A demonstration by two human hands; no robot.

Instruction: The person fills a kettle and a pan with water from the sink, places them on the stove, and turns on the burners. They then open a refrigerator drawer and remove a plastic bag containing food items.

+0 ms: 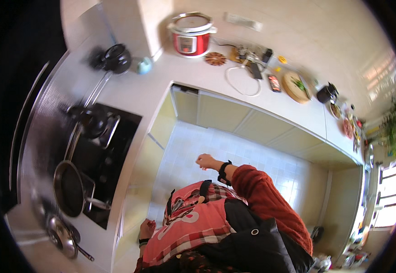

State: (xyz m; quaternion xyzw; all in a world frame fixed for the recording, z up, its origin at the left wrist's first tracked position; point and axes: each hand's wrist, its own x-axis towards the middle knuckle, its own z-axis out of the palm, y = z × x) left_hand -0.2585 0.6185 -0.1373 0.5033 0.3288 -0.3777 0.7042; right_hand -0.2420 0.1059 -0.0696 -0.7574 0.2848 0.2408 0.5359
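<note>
My right hand (206, 161) reaches out over the tiled floor, fingers loosely bent and nothing in them. A black band (224, 172) is around that wrist, below a rust-red fleece sleeve. Low at my side, by the cabinet front under the stove, hangs my left hand (147, 228); its fingers curl and no object shows in it. A pink apron (191, 218) with checked trim covers my front. To the left, a frying pan (69, 189) rests on the black gas hob (124, 136), its handle towards me. Behind it stands a dark pot or kettle (94, 121), blurred.
A metal lid (61, 235) lies left of the hob. Along the counter (198, 73) are a red electric cooker (192, 36), a white cable (230, 80), a phone (274, 83), a round cutting board (291, 90) with greens and a knife, and a black jug (326, 92). Cabinets (252, 123) border the floor.
</note>
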